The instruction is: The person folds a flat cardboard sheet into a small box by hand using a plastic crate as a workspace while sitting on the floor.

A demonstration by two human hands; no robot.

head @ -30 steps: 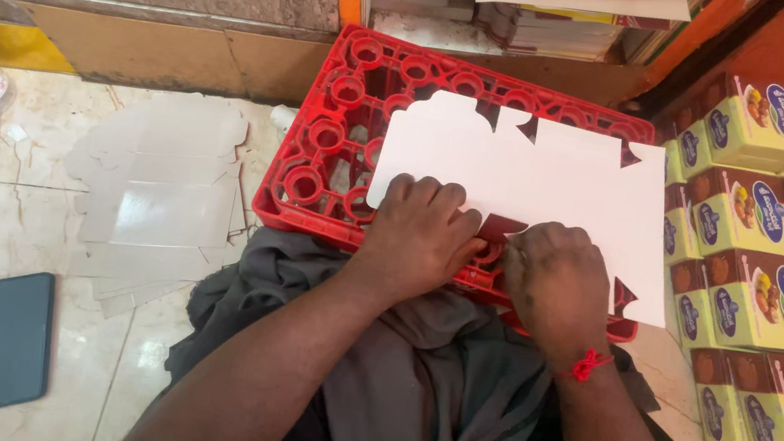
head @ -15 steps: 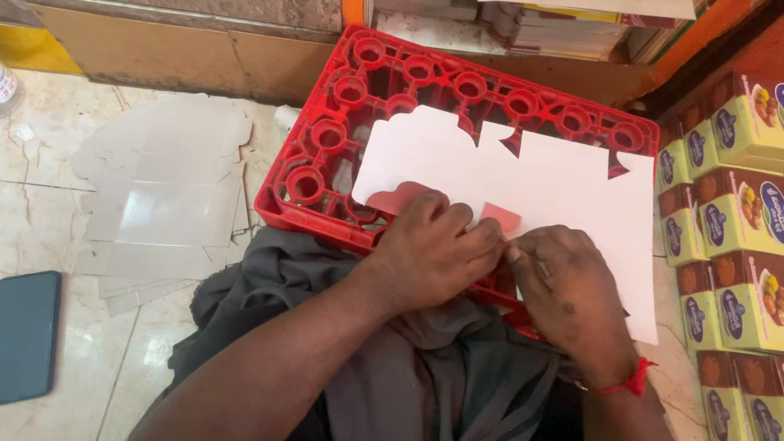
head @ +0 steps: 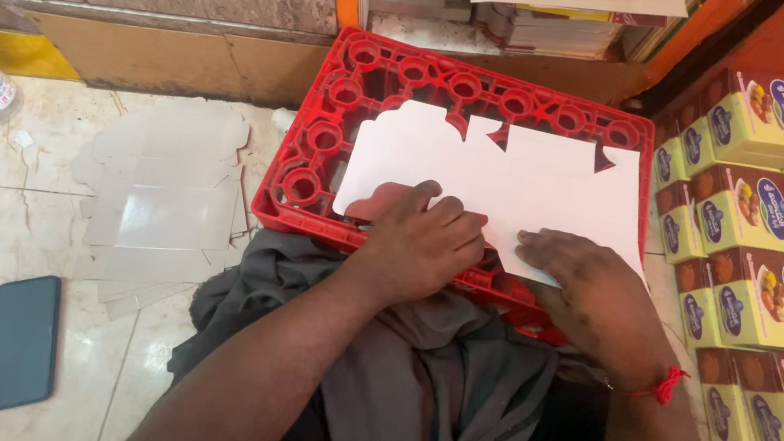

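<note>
While we kneel over the red crate (head: 320,157), the white card blank (head: 516,181) lies flat across its top, reaching from the crate's middle out to its 3 o'clock edge, notched flaps pointing toward 12 o'clock. Our left hand (head: 424,244) presses down on the blank's near edge at about 7 o'clock, fingers curled and close together, the thumb stretched up onto the card; it grips nothing that we can see. Our right hand (head: 593,290) lies flat at 5 o'clock, fingers together, fingertips pinning the near right edge. We judge this to be the creasing step: both hands bear down along the near edge as if setting a fold. Turning up a panel would call for one hand to hold the sheet fast while the other lifts along the scored line. More flat blanks (head: 165,198) lie on the floor at 9 o'clock, a phone (head: 23,340) at 8 o'clock, and finished boxes (head: 769,237) are stacked at 3 o'clock.
</note>
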